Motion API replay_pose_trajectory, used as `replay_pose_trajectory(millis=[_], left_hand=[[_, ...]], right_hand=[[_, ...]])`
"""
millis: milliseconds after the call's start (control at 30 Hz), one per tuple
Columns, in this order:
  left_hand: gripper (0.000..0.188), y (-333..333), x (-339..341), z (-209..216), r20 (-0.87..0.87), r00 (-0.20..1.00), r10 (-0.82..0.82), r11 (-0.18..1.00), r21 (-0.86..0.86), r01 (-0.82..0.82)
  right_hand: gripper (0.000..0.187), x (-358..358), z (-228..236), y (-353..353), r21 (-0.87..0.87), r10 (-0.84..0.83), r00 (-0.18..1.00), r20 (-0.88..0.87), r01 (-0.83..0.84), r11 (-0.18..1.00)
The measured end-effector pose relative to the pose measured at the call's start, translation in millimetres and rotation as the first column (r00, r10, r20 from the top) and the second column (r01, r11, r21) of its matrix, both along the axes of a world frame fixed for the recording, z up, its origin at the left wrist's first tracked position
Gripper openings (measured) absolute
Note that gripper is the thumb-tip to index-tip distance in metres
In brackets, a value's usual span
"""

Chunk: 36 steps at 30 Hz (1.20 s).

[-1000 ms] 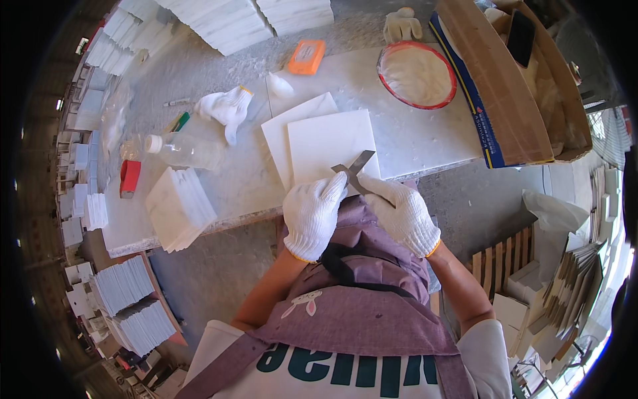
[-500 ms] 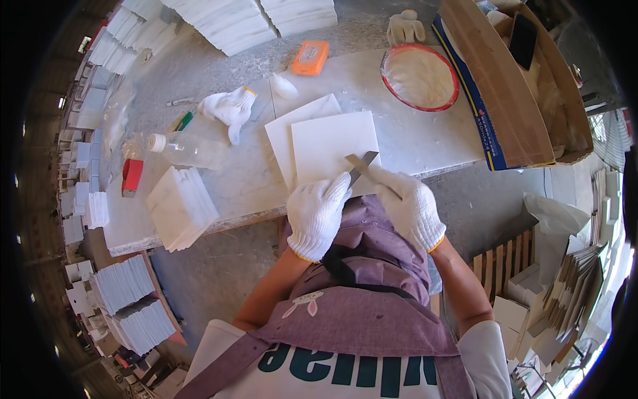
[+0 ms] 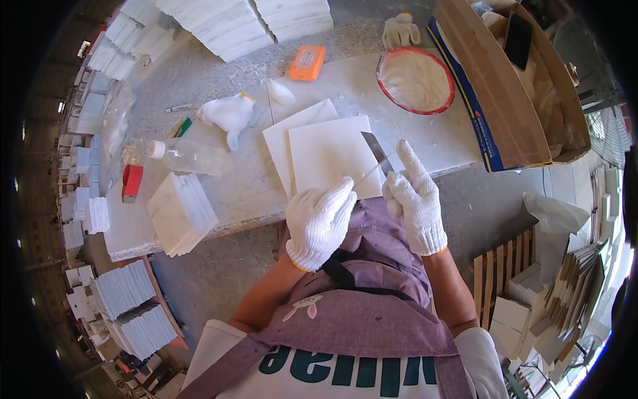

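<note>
Both my hands wear white knit gloves. My right hand [image 3: 417, 207] pinches a flat dark-grey metal scraper blade [image 3: 377, 151], its index finger stretched out. Across from it, my left hand [image 3: 320, 223] is closed on a thin metal blade [image 3: 367, 175], seen nearly edge-on. The blades come close together over the near right corner of a square white tile [image 3: 325, 153]; whether they touch I cannot tell. That tile lies on a second white tile [image 3: 278, 143], turned at an angle on the stone-topped table [image 3: 252, 199].
A red-rimmed bowl of pale paste [image 3: 417, 80] sits beside a cardboard box [image 3: 505, 86] holding a phone [image 3: 518, 41]. Around the table are an orange packet [image 3: 307, 63], a plastic bottle [image 3: 189, 156], stacked tiles [image 3: 183, 213], a crumpled white glove [image 3: 228, 113] and a red object [image 3: 131, 183].
The blades, crossed before, are drawn apart a little. My right hand has turned upright with its index finger extended, and its blade tilts the other way. My left hand has barely shifted.
</note>
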<state>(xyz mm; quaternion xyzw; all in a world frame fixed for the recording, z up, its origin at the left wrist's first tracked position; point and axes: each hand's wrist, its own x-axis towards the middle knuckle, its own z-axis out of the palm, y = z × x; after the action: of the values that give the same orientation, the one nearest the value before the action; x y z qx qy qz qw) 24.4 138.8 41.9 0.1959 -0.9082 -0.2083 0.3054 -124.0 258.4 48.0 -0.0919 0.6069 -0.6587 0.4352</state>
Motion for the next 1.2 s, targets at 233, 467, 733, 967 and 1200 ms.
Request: replay_pose_trajectory(millis=[233, 467, 733, 967, 1200], left_hand=[[0.021, -25, 5, -25, -0.224, 0.921, 0.319, 0.852, 0.495, -0.174], [0.024, -2, 13, -12, -0.18, 0.943, 0.279, 0.699, 0.711, -0.071], [0.025, 18, 12, -1, -0.09, 0.966, 0.243, 0.441, 0.897, -0.027], [0.029, 10, 8, 1, -0.05, 0.966, 0.254, 0.31, 0.95, -0.033], [0.026, 38, -10, -8, 0.04, 0.998, -0.049, 0.165, 0.986, -0.032]], right_hand=[[0.047, -35, 8, 9, 0.062, -0.039, 0.964, -0.263, 0.058, 0.996], [0.023, -118, -3, -18, 0.222, 0.043, 0.65, -0.758, 0.195, 0.955], [0.045, -148, -36, -36, 0.381, 0.259, 0.456, -0.851, 0.199, 0.903], [0.047, -69, -29, 28, 0.231, 0.115, 0.703, -0.702, 0.072, 0.97], [0.044, 37, -33, 37, -0.108, 0.061, 0.997, 0.048, -0.056, 0.993]])
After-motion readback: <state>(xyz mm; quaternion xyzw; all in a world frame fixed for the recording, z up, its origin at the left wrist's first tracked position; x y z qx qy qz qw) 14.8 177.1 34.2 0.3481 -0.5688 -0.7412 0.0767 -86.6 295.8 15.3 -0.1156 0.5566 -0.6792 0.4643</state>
